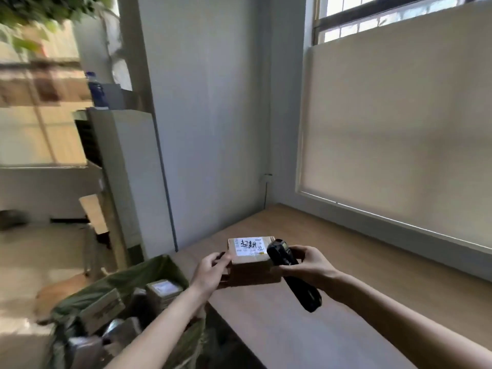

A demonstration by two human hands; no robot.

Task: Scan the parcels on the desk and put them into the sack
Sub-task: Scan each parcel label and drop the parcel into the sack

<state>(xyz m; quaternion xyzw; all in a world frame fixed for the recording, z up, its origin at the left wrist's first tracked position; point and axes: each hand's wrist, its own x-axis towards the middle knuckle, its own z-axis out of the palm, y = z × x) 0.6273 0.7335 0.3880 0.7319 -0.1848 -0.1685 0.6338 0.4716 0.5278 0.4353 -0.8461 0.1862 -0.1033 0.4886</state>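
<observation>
A small brown cardboard parcel [251,265] with a white label bearing black handwriting sits near the desk's left edge. My left hand [210,270] grips its left side. My right hand [306,265] is shut on a black handheld scanner [291,275], whose head is beside the parcel's right top corner, next to the label. Below left of the desk stands an open green sack [159,272] with several parcels inside.
The wooden desk [332,328] runs along a window with a lowered beige blind [399,142]. A grey wall corner stands behind the parcel. A white cabinet [127,177] and a blue bottle [95,89] are at the left, beyond the sack.
</observation>
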